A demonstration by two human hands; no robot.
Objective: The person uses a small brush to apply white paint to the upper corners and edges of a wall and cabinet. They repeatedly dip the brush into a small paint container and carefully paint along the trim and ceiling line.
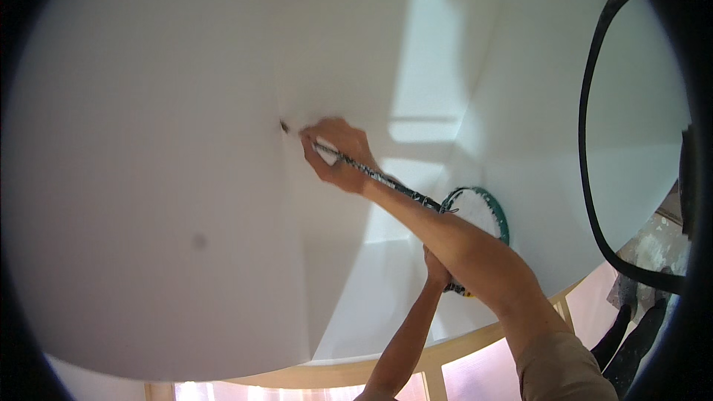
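My right hand [340, 150] grips a slim, paint-spattered dark brush handle [384, 178], which slants back over my forearm. In line with the handle, a small dark tip [284, 126] meets the edge between two white surfaces; it looks like the brush's bristles, though blur hides detail. Below my right forearm, my left hand [437, 267] holds the side of a paint bucket with a green rim [503, 217]. White paint [473, 209] shows inside it. My forearm covers part of the bucket and some left fingers. Thin wire [426, 200] loops around the handle's near end.
White walls [167, 178] meet in corners around my hands, with a bright patch of sunlight [429, 55]. A black cable or strap [582, 133] curves down the right side. Pale wooden framing [434, 384] runs below. Dark-clad legs [635, 356] stand on a paint-stained floor [654, 242].
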